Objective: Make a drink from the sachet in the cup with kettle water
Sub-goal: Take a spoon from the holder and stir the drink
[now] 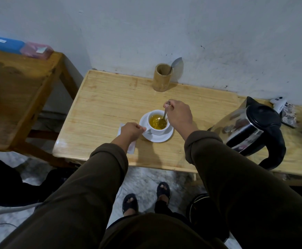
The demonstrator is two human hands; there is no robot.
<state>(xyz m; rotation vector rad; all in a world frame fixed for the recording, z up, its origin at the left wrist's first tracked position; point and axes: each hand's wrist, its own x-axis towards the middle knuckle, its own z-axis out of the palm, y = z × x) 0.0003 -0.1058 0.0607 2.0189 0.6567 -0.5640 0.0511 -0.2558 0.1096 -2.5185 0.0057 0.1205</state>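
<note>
The right hand (179,115) pinches the top of a spoon (164,115). The spoon's bowl sits in the yellow drink in the white cup (158,125), and its long handle leans up toward the back edge of the worktop (110,97). The left hand (132,131) grips the cup handle. The cup stands on a saucer (158,139) near the front edge. This looks like stirring; next, lift the spoon out slowly. The kettle (252,128) stands toward the right end.

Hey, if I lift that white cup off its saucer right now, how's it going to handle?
The white cup looks ceramic, so probably rigid, breakable and fairly heavy for its size. It holds yellow liquid well up its wall, so a tilt would likely slop it onto the saucer. The right hand has the spoon standing in it, which may shift or clatter.
</note>
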